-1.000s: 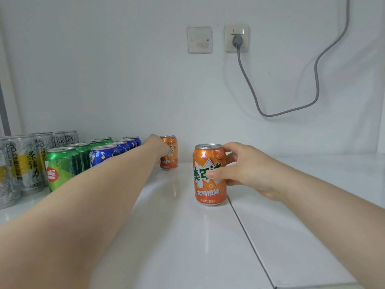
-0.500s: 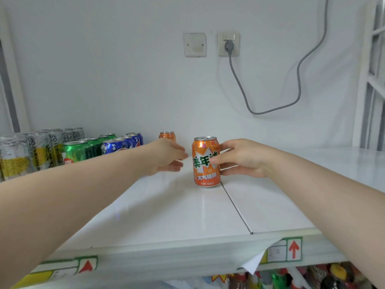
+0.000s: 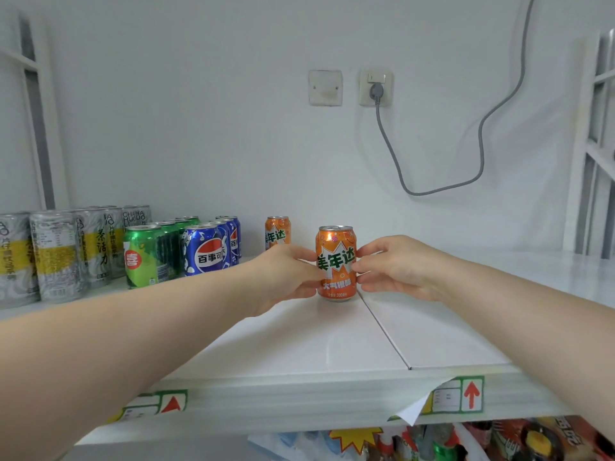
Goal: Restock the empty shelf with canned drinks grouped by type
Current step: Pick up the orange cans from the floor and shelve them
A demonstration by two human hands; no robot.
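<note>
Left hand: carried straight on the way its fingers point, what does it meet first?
The front orange can; the left hand seems to touch the can's left side with its fingertips.

**What we cannot make out**

We see only the upper half of the rear orange drink can [image 3: 278, 231]; the left hand [image 3: 286, 274] covers the rest. That hand and the right hand [image 3: 396, 267] hide both flanks of the front orange drink can [image 3: 336, 261], which they grip. The left edge cuts off the tall silver-and-yellow cans [image 3: 56, 254]. In the row of green cans [image 3: 143, 254] and the row of blue cans [image 3: 203, 251], the front cans screen those behind. The colourful packaged goods [image 3: 432, 444] below are blurred and cropped.
</note>
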